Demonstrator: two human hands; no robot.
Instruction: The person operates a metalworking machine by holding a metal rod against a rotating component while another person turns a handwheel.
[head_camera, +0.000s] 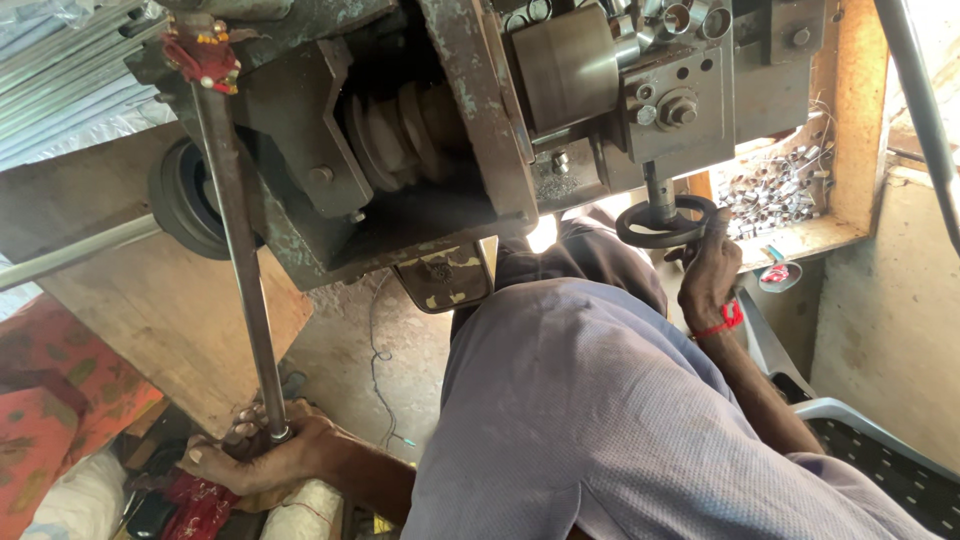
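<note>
Under the machine (420, 150), our left hand (270, 455) grips the rod (240, 250) and our right (710, 270) the handwheel (665, 222); steady turns serve best.

Small metal pieces (775, 190) too tiny to tell, machine (440, 120) cut off above

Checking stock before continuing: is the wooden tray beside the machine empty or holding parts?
Holding parts: the wooden tray contains a heap of small metal rings piled against its back.
</note>
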